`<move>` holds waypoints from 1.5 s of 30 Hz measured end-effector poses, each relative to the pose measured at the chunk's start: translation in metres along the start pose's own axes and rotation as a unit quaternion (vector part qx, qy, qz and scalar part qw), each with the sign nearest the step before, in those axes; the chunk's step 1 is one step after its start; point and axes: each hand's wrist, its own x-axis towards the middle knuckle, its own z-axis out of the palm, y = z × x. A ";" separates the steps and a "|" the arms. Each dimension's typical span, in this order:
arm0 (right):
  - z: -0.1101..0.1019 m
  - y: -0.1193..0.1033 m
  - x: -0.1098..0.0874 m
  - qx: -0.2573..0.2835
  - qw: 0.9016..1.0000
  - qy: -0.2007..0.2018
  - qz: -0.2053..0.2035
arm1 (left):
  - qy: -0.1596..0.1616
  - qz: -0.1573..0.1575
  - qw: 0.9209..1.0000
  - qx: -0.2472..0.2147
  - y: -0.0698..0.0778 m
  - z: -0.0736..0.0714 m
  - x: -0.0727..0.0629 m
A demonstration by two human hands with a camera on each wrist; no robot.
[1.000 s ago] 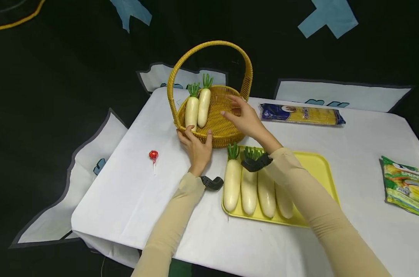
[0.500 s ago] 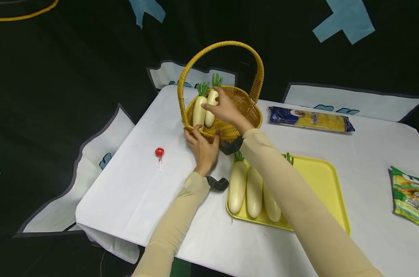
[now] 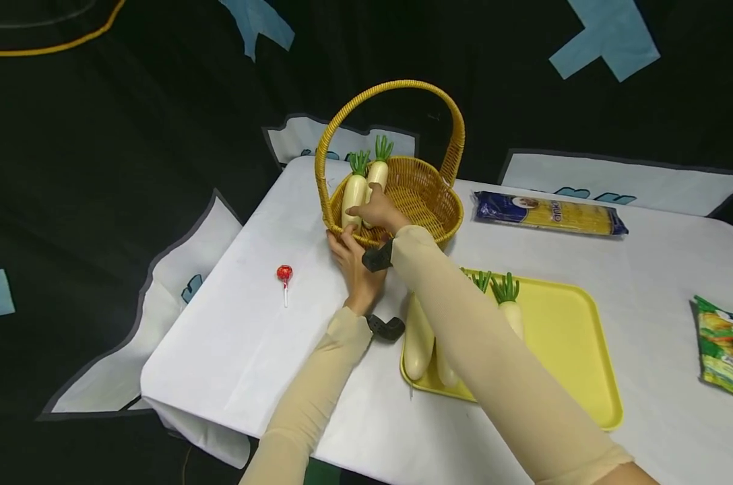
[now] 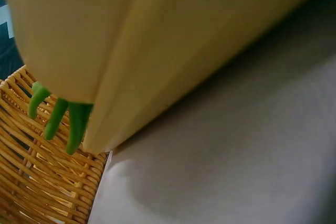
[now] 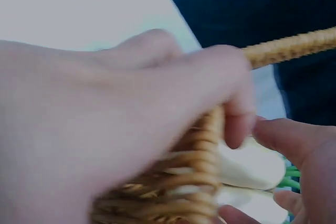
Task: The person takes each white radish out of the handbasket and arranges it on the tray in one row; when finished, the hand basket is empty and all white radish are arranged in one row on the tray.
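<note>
A yellow wicker basket (image 3: 427, 192) with a tall arched handle stands at the back of the table. Two white radishes (image 3: 353, 194) with green tops lean side by side against its left inside. My left hand (image 3: 362, 277) grips the basket's front rim; in the right wrist view its fingers curl over the wicker. My right hand (image 3: 380, 210) is inside the basket, thumb over the left radish, fingers by the right one, touching them without a clear grip. Several more radishes (image 3: 418, 343) lie on a yellow tray (image 3: 563, 343), partly hidden by my right sleeve.
A red lollipop (image 3: 284, 275) lies left of my left hand. Behind the tray is a blue and yellow pack of pasta (image 3: 548, 214). A green packet (image 3: 730, 350) lies at the far right. Black cloth (image 3: 130, 135) hangs behind the table.
My right hand has moved left from the basket's right side to the two radishes, then slid down along them. My left hand keeps its hold on the rim.
</note>
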 end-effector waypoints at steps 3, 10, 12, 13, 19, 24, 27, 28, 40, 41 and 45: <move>0.011 0.003 0.004 -0.018 1.000 -0.001 -0.008 | -0.005 -0.014 1.000 -0.011 -0.003 -0.003 -0.003; 0.035 0.001 0.005 -0.028 0.999 -0.021 -0.016 | -0.006 -0.030 0.999 -0.023 -0.012 -0.015 -0.009; 0.038 0.001 0.006 -0.034 0.999 -0.024 -0.016 | -0.005 -0.030 0.999 -0.022 -0.014 -0.016 -0.009; 0.038 0.001 0.006 -0.035 0.999 -0.024 -0.019 | -0.002 -0.027 0.999 -0.022 -0.015 -0.016 -0.009; 0.033 0.004 0.010 -0.055 0.998 0.001 -0.041 | 0.012 -0.007 1.000 -0.024 -0.010 -0.009 -0.007; 0.027 0.008 0.014 -0.066 0.997 0.016 -0.040 | 0.013 0.008 1.000 -0.020 -0.003 -0.004 -0.008; 0.024 0.009 0.017 -0.072 0.996 0.026 -0.037 | 0.013 0.010 1.000 -0.021 0.000 -0.001 -0.007; 0.023 0.009 0.017 -0.075 0.996 0.029 -0.034 | 0.013 0.011 1.000 -0.022 0.001 -0.001 -0.007; 0.021 0.010 0.020 -0.062 0.996 0.059 -0.040 | 0.035 0.034 0.999 -0.011 0.002 0.005 -0.003; 0.021 0.010 0.019 -0.059 0.996 0.061 -0.041 | 0.035 0.033 0.999 -0.015 0.002 0.005 -0.003; 0.020 0.012 0.019 -0.052 0.995 0.068 -0.047 | 0.033 0.027 0.999 -0.018 0.002 0.005 -0.003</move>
